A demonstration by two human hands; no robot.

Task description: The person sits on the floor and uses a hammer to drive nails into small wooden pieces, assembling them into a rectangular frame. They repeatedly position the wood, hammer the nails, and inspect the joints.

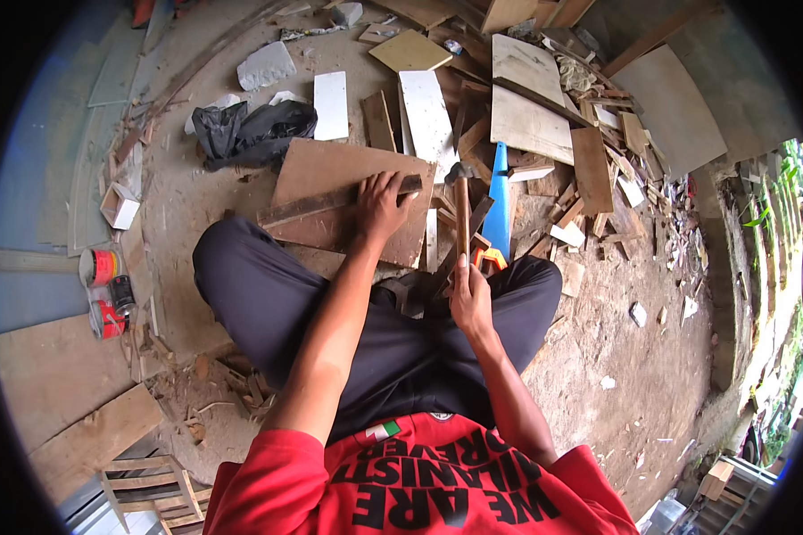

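Observation:
My left hand (384, 207) presses on a dark wooden strip (317, 205), its fingers curled over the strip near the right end. Beneath the strip lies a brown board (330, 160) in front of my crossed legs. In my right hand (471, 299) is a hammer (462, 209), gripped low on its wooden handle. The hammer's metal head points away from me, just right of the board's edge. A handsaw (500, 201) with a blue blade and an orange handle lies close by on the right, beyond my right knee.
Wood offcuts (593, 169) and pale panels (531, 116) pile up at the far right. A black plastic bag (254, 129) and a white block (266, 66) lie far left. Red-labelled cans (105, 267) stand left, and a slatted wooden piece (156, 489) near lower left.

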